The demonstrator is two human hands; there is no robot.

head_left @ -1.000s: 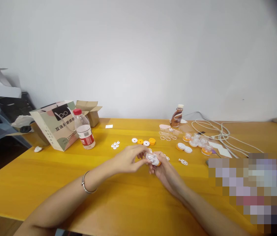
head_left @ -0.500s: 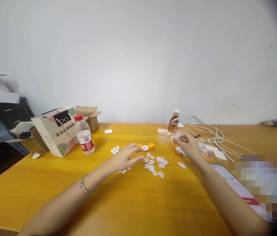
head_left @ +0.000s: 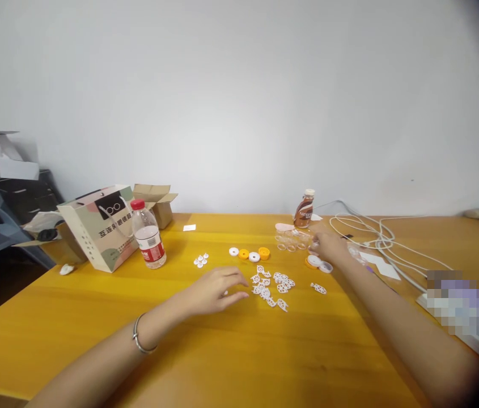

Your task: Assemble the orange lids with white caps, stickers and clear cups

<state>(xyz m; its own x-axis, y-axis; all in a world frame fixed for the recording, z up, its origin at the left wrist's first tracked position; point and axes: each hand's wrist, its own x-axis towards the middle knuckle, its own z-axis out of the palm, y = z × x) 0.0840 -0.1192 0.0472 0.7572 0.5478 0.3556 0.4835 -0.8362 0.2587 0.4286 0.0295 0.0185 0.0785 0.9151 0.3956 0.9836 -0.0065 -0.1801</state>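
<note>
My left hand (head_left: 216, 290) lies low over the yellow table (head_left: 94, 317), fingers loosely spread and holding nothing, just left of a heap of small white lattice pieces (head_left: 271, 285). My right hand (head_left: 327, 247) reaches far forward, its curled fingertips beside some clear plastic rings (head_left: 290, 243) and above an orange and a white cap (head_left: 318, 262). Its fingers are small and smeared, so what they hold is unclear. A row of white and orange caps (head_left: 248, 254) lies beyond the heap.
A water bottle (head_left: 148, 234), a printed paper bag (head_left: 97, 226) and a cardboard box (head_left: 157, 199) stand at the left. A brown drink bottle (head_left: 304, 208) and white cables (head_left: 377, 232) are at the back right. Tiny white parts (head_left: 200, 260) lie mid-table.
Both hands held a small clear-and-orange piece together a second ago. My right hand carried it out to the far right group, and my left hand dropped to the table by the lattice pieces.
</note>
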